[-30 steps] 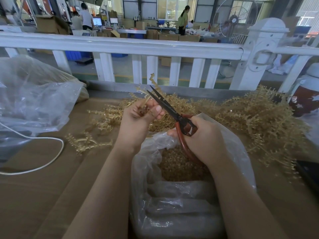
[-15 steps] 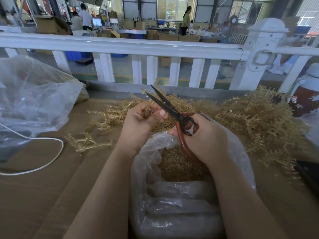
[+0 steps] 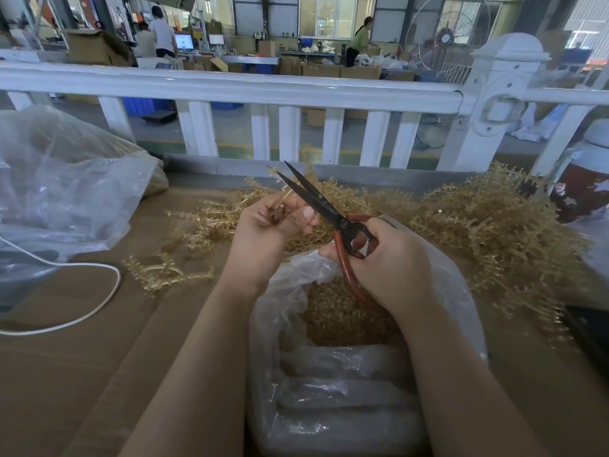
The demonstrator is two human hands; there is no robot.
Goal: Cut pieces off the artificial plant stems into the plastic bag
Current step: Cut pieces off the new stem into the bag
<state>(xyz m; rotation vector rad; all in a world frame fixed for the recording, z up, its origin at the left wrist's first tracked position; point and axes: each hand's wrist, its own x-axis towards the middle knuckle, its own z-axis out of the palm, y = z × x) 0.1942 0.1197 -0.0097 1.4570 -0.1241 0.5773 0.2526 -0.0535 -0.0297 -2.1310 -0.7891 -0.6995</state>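
My left hand (image 3: 268, 235) pinches a short golden plant stem (image 3: 286, 196) that points up and away. My right hand (image 3: 385, 262) grips red-handled scissors (image 3: 324, 206) whose dark blades stand slightly apart around the stem's upper part. Both hands hover over the mouth of a clear plastic bag (image 3: 329, 390) that holds a heap of golden cut pieces (image 3: 342, 318). A big pile of golden plant stems (image 3: 478, 225) lies behind and to the right of the bag.
A few loose stems (image 3: 161, 272) lie left of the bag on the brown cardboard tabletop (image 3: 82, 374). A large crumpled clear bag (image 3: 59, 186) and a white cable (image 3: 99, 291) sit at the left. A white railing (image 3: 230, 87) runs along the far edge; a red-and-white container (image 3: 580, 183) stands right.
The scissors' blades have closed a little around the stem, and both hands have shifted slightly. The stem sticks out less above the left hand.
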